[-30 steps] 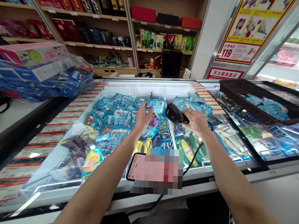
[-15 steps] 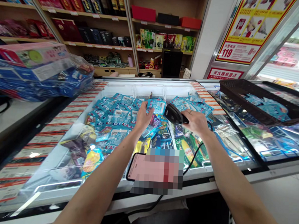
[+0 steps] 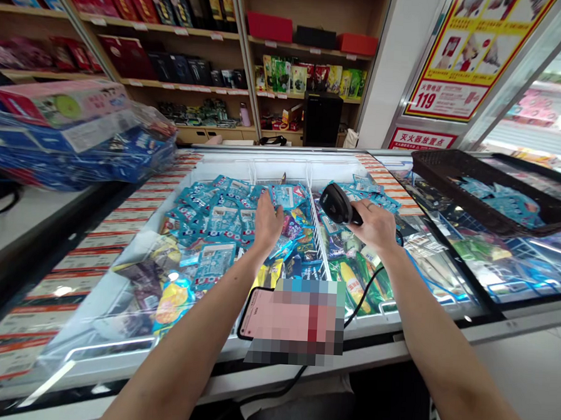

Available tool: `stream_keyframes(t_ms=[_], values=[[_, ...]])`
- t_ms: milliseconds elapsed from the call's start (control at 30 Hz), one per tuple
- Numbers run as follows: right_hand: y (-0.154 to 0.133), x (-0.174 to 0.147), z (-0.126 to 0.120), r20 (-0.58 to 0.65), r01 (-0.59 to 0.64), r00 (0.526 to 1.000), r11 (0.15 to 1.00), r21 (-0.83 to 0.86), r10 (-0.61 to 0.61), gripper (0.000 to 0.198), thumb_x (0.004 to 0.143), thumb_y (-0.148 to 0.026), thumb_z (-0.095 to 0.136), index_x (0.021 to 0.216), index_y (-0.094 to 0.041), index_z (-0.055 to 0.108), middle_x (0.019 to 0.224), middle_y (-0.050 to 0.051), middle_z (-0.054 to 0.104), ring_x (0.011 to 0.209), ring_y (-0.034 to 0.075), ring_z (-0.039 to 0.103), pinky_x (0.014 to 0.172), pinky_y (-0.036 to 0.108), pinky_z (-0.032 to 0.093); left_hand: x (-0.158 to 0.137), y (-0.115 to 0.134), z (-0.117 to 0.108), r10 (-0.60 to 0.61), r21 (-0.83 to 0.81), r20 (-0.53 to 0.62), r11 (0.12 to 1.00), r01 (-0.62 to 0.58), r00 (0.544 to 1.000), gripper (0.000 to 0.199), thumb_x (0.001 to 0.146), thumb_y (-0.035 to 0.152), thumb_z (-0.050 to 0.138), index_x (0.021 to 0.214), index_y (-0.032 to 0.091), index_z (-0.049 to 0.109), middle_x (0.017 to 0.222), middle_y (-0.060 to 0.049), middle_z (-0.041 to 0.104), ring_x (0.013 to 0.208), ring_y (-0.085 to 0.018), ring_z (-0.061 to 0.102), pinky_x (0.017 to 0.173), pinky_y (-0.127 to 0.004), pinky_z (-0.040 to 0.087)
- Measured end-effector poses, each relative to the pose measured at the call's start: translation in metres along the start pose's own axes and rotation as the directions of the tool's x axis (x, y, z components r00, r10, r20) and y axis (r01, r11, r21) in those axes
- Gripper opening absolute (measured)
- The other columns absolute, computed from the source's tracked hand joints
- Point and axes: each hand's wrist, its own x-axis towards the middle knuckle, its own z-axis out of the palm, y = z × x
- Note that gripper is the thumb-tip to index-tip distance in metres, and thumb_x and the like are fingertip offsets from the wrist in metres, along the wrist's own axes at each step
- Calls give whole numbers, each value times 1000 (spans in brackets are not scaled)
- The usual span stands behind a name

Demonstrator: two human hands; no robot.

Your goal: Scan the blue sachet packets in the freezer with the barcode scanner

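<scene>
My left hand (image 3: 269, 223) is over the pile of light-blue ice cream packets (image 3: 226, 220) in the freezer, fingers stretched out and thumb apart. Just beyond its fingertips lies one blue packet (image 3: 288, 196) with its barcode side up; whether a finger touches it I cannot tell. My right hand (image 3: 377, 226) is wrapped round the handle of a black barcode scanner (image 3: 336, 203). The scanner's head points left, above the white wire divider (image 3: 320, 237). A black cable (image 3: 364, 296) runs down from it toward the freezer's front edge.
A partly blurred phone (image 3: 256, 313) lies on the front rim. A dark brown basket (image 3: 433, 174) with blue packets stands on the right, and boxes (image 3: 64, 105) in plastic wrap sit at left. Price labels (image 3: 115, 226) line the glass; stocked shelves (image 3: 174, 85) rise behind.
My left hand has let go of the blue packet, which now lies lower on the pile. My right hand has moved the scanner a little to the right.
</scene>
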Motion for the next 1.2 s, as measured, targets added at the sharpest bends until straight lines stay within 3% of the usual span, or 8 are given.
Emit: stream_keyframes(t_ms=[100,267,500,733,800,967,1067,1200], values=[[1,0,0,-7,-15,1000,1000,-14,15,29,85,-33,54,110,-21,61,95,6,67,80,20,60,64,28,36,-1,5,-1,-62,24,-98,998,65,993,67,84,22,50,144,16,23,142,-20,36,137,-32,32,113,-51,31],[2,0,2,-20,-51,999,998,-27,50,30,86,-35,53,110,-20,62,93,7,66,80,21,59,64,28,35,-5,18,-7,80,113,-128,991,-66,989,71,82,15,50,147,22,22,154,-15,20,146,-31,12,115,-54,25],[7,0,2,-29,-178,984,983,-53,176,34,86,-40,53,111,-19,61,97,10,66,81,24,59,62,29,33,-9,26,-5,289,252,257,901,-352,922,28,91,26,40,94,24,68,107,-6,67,116,-25,55,116,-63,2],[11,2,4,-46,-263,964,963,-53,261,35,83,-41,57,110,-19,62,98,9,66,83,25,59,58,30,30,-8,29,-4,304,352,201,864,-358,931,37,92,34,40,121,23,60,135,-10,55,136,-30,37,116,-63,-2],[11,2,4,-48,-267,963,962,-60,264,34,82,-40,58,109,-20,62,97,9,66,82,24,59,58,30,30,-5,30,-4,361,328,286,833,-445,888,45,95,33,35,137,23,47,146,-8,44,141,-27,31,117,-59,0],[8,2,0,-19,-263,965,962,-72,262,35,83,-41,57,110,-20,62,99,8,66,83,23,59,59,29,29,-3,37,-3,521,98,593,710,-698,614,51,99,37,26,148,27,25,155,0,29,146,-16,16,120,-44,7],[7,2,-1,-3,-253,967,965,-68,253,35,83,-41,56,110,-19,61,99,9,65,85,23,59,60,29,29,-5,39,-3,520,15,688,688,-726,507,52,98,47,25,148,33,23,155,4,28,146,-15,17,119,-41,6],[7,1,0,6,-258,966,964,-65,259,34,82,-39,57,109,-19,62,99,9,65,85,23,58,60,29,29,-6,41,-4,516,5,678,709,-705,524,46,99,47,21,135,32,45,144,3,48,135,-16,39,115,-41,17]])
